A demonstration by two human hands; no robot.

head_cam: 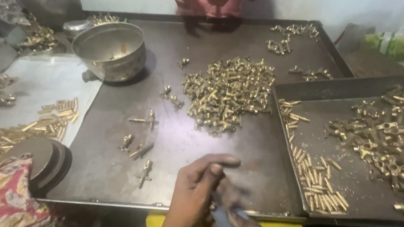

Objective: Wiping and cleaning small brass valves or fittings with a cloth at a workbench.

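Note:
My left hand point(197, 186) hovers over the near edge of a large dark metal tray point(176, 142), fingers bent and pointing right. My right hand point(237, 211) lies just under it, blurred by motion, with a blue-grey thing point(221, 218) against it. What either hand holds is hidden. A few brass cross-shaped fittings point(144, 173) lie loose on the tray left of my hands. A big heap of brass fittings point(228, 94) sits further back at the tray's centre.
A second tray point(351, 198) at the right holds brass pins point(318, 181) and more fittings point(387, 137). A metal bowl point(110, 49) stands at the back left. More pins point(52, 120) lie on a white sheet, beside dark round discs point(45, 161). Another person in pink point(208, 4) sits opposite.

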